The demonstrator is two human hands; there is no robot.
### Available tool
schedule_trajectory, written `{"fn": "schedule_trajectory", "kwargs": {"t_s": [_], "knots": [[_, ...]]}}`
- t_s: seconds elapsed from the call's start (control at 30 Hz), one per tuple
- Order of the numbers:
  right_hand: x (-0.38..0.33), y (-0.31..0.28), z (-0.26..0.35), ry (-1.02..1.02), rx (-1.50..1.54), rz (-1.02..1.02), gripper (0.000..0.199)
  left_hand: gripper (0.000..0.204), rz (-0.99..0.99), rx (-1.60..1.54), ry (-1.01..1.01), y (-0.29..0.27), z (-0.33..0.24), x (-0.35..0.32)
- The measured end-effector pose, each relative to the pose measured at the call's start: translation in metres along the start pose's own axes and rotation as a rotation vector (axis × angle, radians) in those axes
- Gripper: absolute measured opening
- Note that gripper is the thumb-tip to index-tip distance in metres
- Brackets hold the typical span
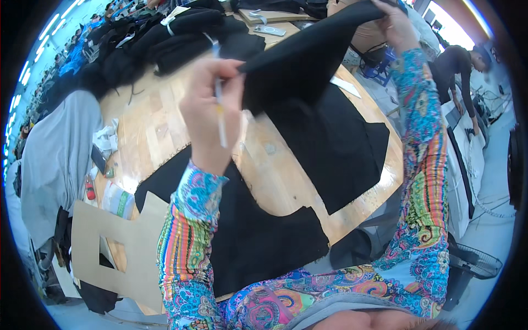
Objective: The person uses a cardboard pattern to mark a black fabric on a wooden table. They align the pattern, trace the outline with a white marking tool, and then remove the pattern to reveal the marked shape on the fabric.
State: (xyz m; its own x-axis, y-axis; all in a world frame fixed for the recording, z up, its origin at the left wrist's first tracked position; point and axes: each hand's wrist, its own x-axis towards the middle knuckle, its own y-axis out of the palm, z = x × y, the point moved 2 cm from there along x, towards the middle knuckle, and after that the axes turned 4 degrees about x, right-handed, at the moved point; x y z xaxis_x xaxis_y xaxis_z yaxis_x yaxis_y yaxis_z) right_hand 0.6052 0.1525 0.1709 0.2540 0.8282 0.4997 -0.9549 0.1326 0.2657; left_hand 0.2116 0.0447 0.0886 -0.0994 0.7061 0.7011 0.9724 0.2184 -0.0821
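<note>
Left hand [212, 107] pinches one corner of the cut black fabric panel [324, 126] — fingers closed on it with what looks like a slim white marking pen [220, 118]; right hand [397, 25] grips the far upper edge; the cloth's long axis runs between them, drooping toward the pale wooden worktop [159, 126].

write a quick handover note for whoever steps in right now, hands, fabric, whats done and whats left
Left hand: lifted, pinching one edge of the black fabric piece together with a thin white pen-like stick.
Right hand: raised, gripping the far edge of the same piece.
A second black cut piece lies flat on the wooden table; cardboard template at the left edge.
Done: piece lifted.
Left: setting it down; no markings visible.
</note>
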Motion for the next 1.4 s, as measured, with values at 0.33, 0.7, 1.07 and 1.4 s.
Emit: {"fn": "schedule_trajectory", "kwargs": {"t_s": [0.33, 0.7, 1.07, 1.4], "knots": [[-0.103, -0.156, -0.021, 0.263, -0.458, -0.341, 0.034, 0.019, 0.434, -0.022, 0.216, 0.11, 0.026, -0.132], [-0.251, -0.236, -0.121, 0.402, -0.426, -0.563, 0.083, 0.016, 0.711, 0.009, 0.145, 0.125, 0.036, -0.241], [-0.285, -0.231, -0.125, 0.542, -0.83, 0.066, 0.082, 0.011, 0.823, 0.041, 0.076, 0.129, 0.044, -0.267], [-0.297, -0.197, -0.085, 0.639, -1.25, 0.201, 0.095, 0.01, 0.789, 0.035, 0.114, 0.13, 0.045, -0.269]]}}
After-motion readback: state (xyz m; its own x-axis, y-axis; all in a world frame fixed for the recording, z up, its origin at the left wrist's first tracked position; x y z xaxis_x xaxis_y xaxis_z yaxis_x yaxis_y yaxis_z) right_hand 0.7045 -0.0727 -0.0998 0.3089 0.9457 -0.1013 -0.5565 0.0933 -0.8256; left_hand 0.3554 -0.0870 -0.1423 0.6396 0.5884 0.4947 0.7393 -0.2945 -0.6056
